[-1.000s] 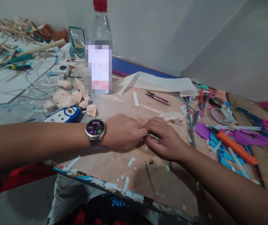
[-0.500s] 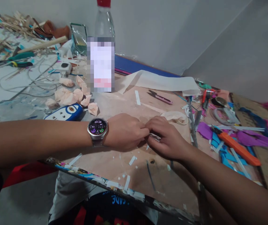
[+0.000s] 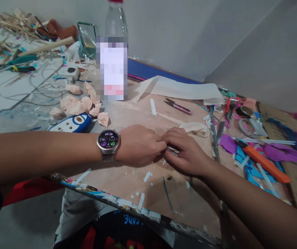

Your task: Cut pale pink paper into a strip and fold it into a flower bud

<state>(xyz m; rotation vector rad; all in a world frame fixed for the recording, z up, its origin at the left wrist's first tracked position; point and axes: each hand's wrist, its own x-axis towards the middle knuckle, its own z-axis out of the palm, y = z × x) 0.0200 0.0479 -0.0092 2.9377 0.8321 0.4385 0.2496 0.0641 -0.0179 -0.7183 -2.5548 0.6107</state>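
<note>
Fingers (image 3: 160, 141) of the left hand (image 3: 138, 145) are curled closed at the center of the frame, their tips meeting those of the right hand (image 3: 186, 152); whether they grip anything is hidden. The right thumb and forefinger bend toward each other around a small pale piece (image 3: 173, 150), which they seem to hold just above the desk (image 3: 127, 180). Near them, right of center, lies a roll of pale tape (image 3: 204, 130), with pink-handled snips (image 3: 179, 106) and a large pale sheet (image 3: 178, 90) beyond. Left of center, crumpled peach paper (image 3: 72, 104) sits beside a blue-and-white power strip (image 3: 73, 123). An orange cutter (image 3: 266, 162) rests at the right of the frame; a bottle (image 3: 116, 22) stands at the upper center.
</note>
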